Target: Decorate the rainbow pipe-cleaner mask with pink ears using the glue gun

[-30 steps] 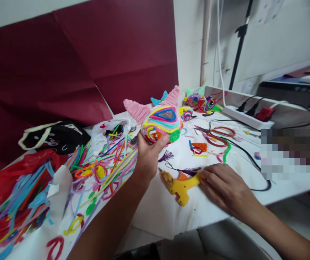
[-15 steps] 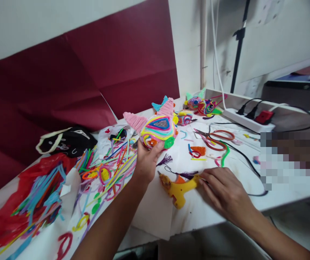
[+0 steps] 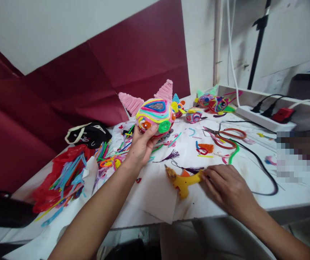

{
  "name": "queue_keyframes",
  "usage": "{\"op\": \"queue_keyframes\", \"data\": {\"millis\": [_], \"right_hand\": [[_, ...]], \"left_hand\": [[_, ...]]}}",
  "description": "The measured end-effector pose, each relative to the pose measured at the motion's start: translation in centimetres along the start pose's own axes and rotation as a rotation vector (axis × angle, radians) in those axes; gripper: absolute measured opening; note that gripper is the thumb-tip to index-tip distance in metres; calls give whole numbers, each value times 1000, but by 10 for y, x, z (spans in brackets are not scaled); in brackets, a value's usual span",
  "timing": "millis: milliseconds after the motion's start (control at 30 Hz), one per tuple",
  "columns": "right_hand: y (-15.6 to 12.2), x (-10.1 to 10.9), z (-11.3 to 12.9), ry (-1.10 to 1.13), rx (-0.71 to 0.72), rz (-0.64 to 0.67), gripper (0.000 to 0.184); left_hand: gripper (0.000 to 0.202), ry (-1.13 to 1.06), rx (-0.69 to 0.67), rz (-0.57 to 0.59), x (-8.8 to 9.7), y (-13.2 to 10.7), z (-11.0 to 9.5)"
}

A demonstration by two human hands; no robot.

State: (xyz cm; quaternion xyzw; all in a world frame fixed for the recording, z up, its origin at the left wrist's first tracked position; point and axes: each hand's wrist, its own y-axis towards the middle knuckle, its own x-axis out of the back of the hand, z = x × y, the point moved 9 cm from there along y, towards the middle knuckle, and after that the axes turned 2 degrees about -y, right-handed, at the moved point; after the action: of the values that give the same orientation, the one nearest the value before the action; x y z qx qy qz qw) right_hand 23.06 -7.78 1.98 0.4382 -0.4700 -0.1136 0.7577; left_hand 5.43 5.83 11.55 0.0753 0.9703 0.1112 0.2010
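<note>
My left hand [image 3: 140, 147] is closed around the underside of a multicoloured pipe-cleaner figure [image 3: 155, 115] with two pink cone ears, held up above the white table [image 3: 155, 195]. My right hand [image 3: 226, 187] rests on the table with its fingertips against the back end of a yellow glue gun [image 3: 183, 180], which lies flat with its nozzle pointing left. A purple tassel [image 3: 171, 156] and its thread lie between the two hands.
Loose pipe cleaners [image 3: 108, 159] and a red bag of them [image 3: 62, 177] cover the left. Orange-handled scissors [image 3: 225, 134], a black cable [image 3: 257, 162], more pipe-cleaner figures [image 3: 214, 103] and a power strip [image 3: 265, 121] lie right. A black pouch [image 3: 86, 133] sits by the maroon backdrop.
My left hand has lifted the figure a little higher and to the right. The view has swung left and back. My right hand has stayed at the glue gun.
</note>
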Motion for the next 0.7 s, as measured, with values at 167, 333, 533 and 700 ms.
{"op": "queue_keyframes", "data": {"millis": [167,333,533,700], "right_hand": [[-1,-1,-2,122,-33,41,8],[43,5,-7,354,-74,204,18],[147,-57,-23,161,-60,476,19],[188,-149,-27,117,-69,599,26]], "left_hand": [[45,0,-15,5,1,-3,-9],[48,8,-29,-23,5,0,-17],[51,-15,-65,10,7,8,-17],[46,-54,-81,8,16,15,-11]]}}
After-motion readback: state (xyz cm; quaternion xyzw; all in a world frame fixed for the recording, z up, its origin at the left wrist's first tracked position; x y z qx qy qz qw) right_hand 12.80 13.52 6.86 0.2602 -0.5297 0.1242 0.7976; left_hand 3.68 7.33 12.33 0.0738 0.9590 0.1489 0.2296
